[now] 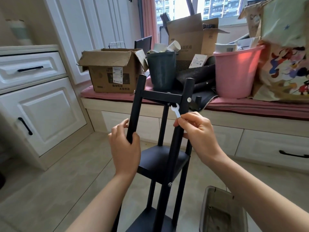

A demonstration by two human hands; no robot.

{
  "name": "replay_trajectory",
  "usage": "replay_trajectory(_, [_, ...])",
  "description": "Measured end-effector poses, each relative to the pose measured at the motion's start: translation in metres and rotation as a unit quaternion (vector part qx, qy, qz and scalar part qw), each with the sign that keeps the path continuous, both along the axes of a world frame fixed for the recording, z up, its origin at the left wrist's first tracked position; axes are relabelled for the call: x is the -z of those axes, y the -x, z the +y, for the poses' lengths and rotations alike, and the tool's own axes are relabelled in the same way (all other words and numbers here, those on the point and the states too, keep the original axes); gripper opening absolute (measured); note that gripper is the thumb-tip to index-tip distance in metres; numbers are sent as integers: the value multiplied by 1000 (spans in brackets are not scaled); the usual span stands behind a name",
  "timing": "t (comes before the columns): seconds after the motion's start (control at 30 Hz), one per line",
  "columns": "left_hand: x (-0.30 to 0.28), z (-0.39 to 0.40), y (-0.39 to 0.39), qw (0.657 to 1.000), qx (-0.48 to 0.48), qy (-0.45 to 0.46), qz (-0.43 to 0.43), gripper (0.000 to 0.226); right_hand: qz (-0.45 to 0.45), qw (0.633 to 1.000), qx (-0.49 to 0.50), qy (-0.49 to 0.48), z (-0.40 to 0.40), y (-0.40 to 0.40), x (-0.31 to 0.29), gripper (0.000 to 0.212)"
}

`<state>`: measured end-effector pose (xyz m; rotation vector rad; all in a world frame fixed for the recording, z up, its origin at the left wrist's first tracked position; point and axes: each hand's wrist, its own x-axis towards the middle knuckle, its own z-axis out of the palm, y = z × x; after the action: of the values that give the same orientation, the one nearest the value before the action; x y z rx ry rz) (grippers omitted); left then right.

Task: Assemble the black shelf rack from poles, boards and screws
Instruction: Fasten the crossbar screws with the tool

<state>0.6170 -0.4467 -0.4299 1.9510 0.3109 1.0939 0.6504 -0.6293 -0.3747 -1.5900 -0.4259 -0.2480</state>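
Observation:
The black shelf rack (160, 95) stands tilted in front of me, with three boards fixed between black poles. Its middle board (160, 162) lies below my hands. My left hand (124, 144) grips the left front pole (136, 111) partway up. My right hand (199, 133) pinches a small white wrench (175, 111), whose open jaw sits just under the top board beside a screw. A silver screw head (189, 99) shows on the right front pole (181, 118), and another screw (169, 184) sits lower down that pole.
A window bench behind the rack carries an open cardboard box (108, 71), a dark bin (161, 71), a pink bucket (237, 71) and printed bags (284, 64). White cabinets (33, 101) stand left. A grey tray (222, 213) lies on the tiled floor at lower right.

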Motion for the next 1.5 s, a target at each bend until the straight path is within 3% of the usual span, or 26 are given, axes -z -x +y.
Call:
replay_trajectory(0.03, [0,-6,3,1000,2,-14,-11,36,-1,1000,1,3,0,0,-1,28])
replay_trajectory(0.1, [0,-19,8,994,95,53,0,31,-8,1000,4,13,-1,-1,-2,27])
replay_trajectory(0.2, [6,-42,16,940,283,156,112,22,-14,999,2,31,0,0,-4,27])
replay_trajectory(0.3, [14,-59,19,906,358,177,141,14,-22,999,-6,40,3,1,-5,26])
replay_trajectory(0.4, [13,-61,15,920,332,171,120,12,-30,999,-13,37,6,3,-5,27])
replay_trajectory(0.63, [9,-63,10,956,241,147,79,30,-55,997,-43,44,20,11,-6,24])
replay_trajectory(0.93, [2,-56,9,963,198,182,32,38,-70,995,-68,5,24,5,-9,22])
replay_trajectory(1.17, [1,-50,11,968,180,176,19,52,-7,999,-34,-1,29,-3,4,22])
replay_trajectory(1.3, [3,-42,14,964,197,179,27,48,47,998,0,34,30,-14,11,23])
replay_trajectory(1.5, [4,-30,14,979,167,118,15,44,39,997,-18,69,45,-17,10,22])
